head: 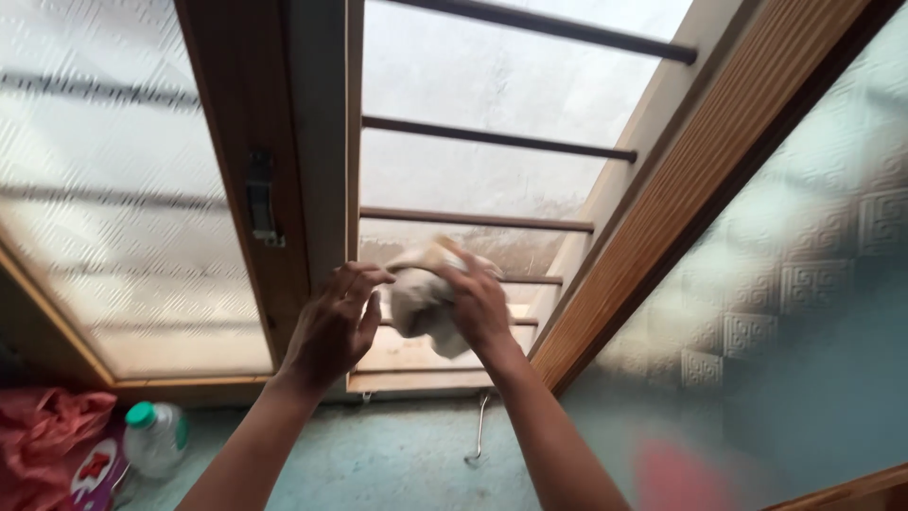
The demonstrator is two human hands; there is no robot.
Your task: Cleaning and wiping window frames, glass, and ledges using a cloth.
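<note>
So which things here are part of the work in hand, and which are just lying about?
In hand:
- pale cloth, held by the right hand
- left hand, fingers against the cloth
- window bars behind the cloth
- wooden window frame

Lying about:
- plastic bottle with green cap
- red bag
- metal hook below the sill

We're inside a home, at a wooden window frame with patterned frosted glass and security bars; a plastic bottle sits by the painted wall.
</note>
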